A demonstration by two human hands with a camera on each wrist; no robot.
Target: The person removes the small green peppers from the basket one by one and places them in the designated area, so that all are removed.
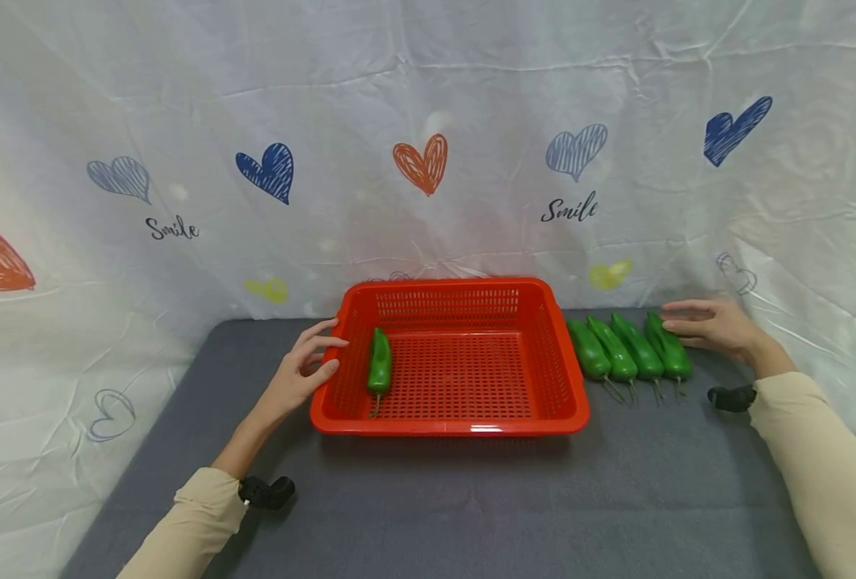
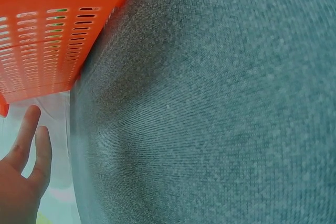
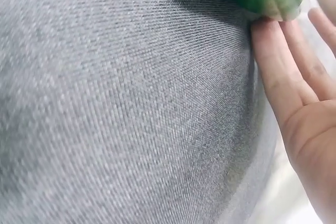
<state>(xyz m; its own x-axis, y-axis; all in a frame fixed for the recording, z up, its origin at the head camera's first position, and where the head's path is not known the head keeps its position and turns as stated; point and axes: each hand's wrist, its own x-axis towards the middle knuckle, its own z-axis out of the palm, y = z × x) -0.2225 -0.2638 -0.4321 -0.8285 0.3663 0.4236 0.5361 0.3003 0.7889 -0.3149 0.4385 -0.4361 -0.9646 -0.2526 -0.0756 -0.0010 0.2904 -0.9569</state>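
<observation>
A red plastic basket [image 1: 457, 426] with slotted walls stands on the grey cloth. One green pepper [image 1: 380, 362] lies inside it near the left wall, stem toward the front. My left hand [image 1: 301, 371] is at the basket's left rim, fingers loosely spread; whether they press on the rim cannot be told. Right of the basket, several green peppers lie side by side. At the rightmost green pepper [image 1: 667, 347], my right hand [image 1: 718, 328] has its fingertips against the side. In the right wrist view, fairly straight fingers [image 3: 278, 72] touch that pepper's end.
A grey cloth [image 1: 435, 507] covers the table. Behind it hangs a white curtain [image 1: 341, 104] printed with hearts and the word Smile. A black wrist device [image 1: 267, 492] sits on the left wrist, and a similar one on the right.
</observation>
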